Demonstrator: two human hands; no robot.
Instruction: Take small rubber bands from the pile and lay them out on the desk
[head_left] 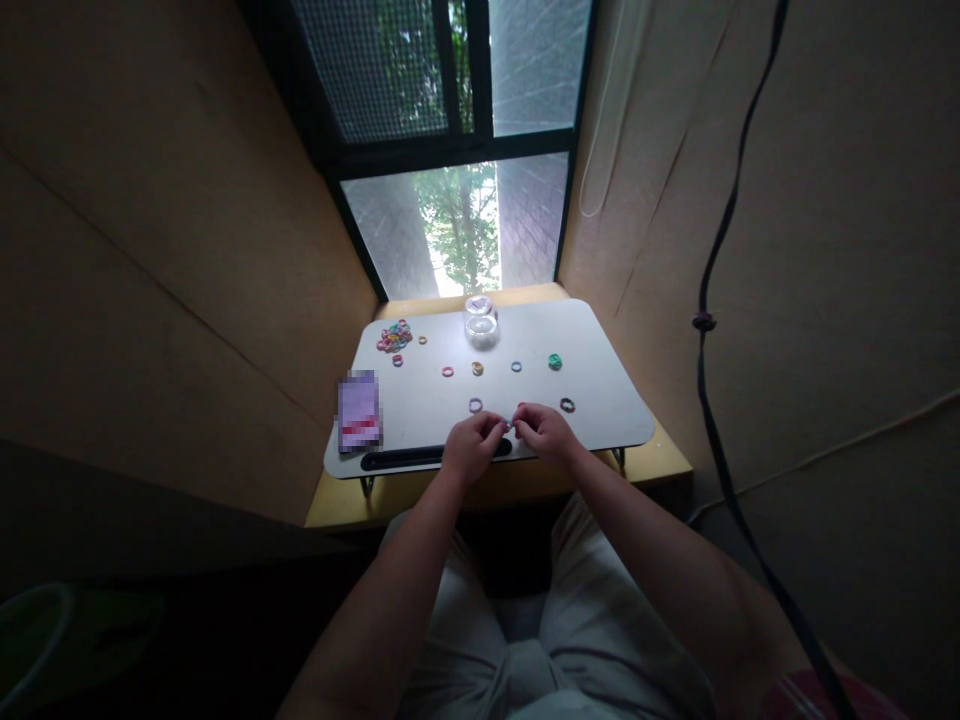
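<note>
My left hand and my right hand meet over the front edge of the white table. Both pinch a small bluish band between their fingertips; its shape is mostly hidden. Just beyond my left hand lies a purple band, and a dark multicoloured band lies past my right hand. Farther back are a pink band, yellowish bands, a blue band and a green bunch. A mixed pile of coloured bands sits at the back left.
A clear round container stands at the table's back. A purple phone-like object, blurred, lies at the left edge. Under my left hand runs a black slot. A black cord hangs on the right.
</note>
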